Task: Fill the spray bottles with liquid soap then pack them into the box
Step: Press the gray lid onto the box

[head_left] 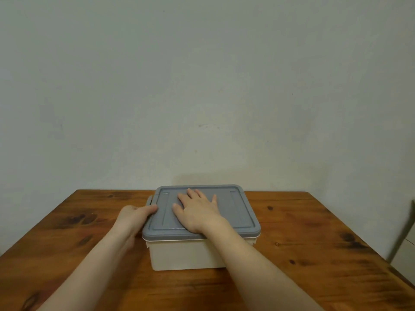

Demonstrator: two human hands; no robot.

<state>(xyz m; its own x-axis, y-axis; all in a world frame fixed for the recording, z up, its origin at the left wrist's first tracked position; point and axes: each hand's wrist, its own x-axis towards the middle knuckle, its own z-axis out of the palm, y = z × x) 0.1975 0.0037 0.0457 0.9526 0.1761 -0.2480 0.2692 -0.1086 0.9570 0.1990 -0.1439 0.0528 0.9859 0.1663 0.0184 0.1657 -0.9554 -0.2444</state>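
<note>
A cream plastic box (184,254) stands in the middle of the wooden table (314,254), covered by a grey lid (240,212). My right hand (197,209) lies flat on top of the lid with its fingers spread and straight. My left hand (134,215) is at the box's left side, its thumb on the lid's edge and its fingers curled round the left latch (150,201). No spray bottles or soap are in view; the inside of the box is hidden.
A plain pale wall rises just behind the table's far edge. A light-coloured piece of furniture (404,243) stands off the table's right side. Bare wood shows on both sides of the box and in front of it.
</note>
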